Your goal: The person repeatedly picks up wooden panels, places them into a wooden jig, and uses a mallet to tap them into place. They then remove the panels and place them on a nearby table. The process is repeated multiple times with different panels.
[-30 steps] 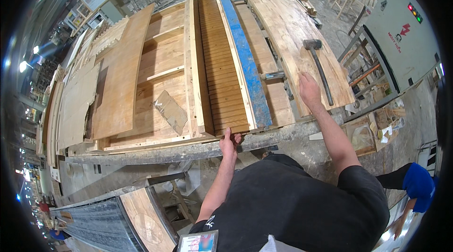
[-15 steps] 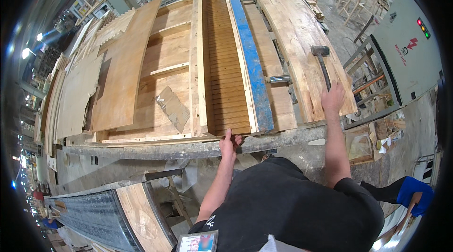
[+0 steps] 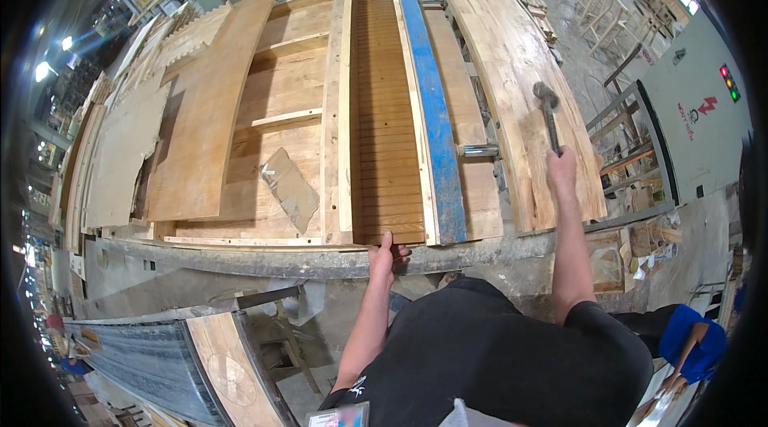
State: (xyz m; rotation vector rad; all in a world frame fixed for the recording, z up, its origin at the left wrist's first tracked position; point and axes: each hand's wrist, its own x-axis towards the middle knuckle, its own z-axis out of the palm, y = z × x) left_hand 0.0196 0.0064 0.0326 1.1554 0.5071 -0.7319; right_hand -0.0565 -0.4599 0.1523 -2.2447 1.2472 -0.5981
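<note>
My right hand point(image 3: 562, 167) is closed round the handle of a dark-headed mallet point(image 3: 551, 117), above the wide pale wooden board point(image 3: 512, 51) on the right. My left hand point(image 3: 386, 257) is at the near end of a brown grooved panel point(image 3: 389, 107), its thumb up against the end and the fingers curled at the edge, partly hidden. The panel lies between two pale wooden rails, the left rail point(image 3: 346, 107) and the right rail point(image 3: 414, 115). Along the right rail runs a scuffed blue bar point(image 3: 432, 107), with a metal cylinder point(image 3: 478, 151) beside it.
To the left is a wooden frame with cross-pieces point(image 3: 288, 117), holding a torn cardboard piece point(image 3: 290, 189). A plywood sheet point(image 3: 204, 115) leans over it. A grey electrical cabinet point(image 3: 696, 107) stands at the right. A person in blue point(image 3: 694, 339) is at the lower right.
The mallet in my right hand has turned, its head now tilted differently above the board. My left hand stays at the panel's end. The whole view has shifted slightly.
</note>
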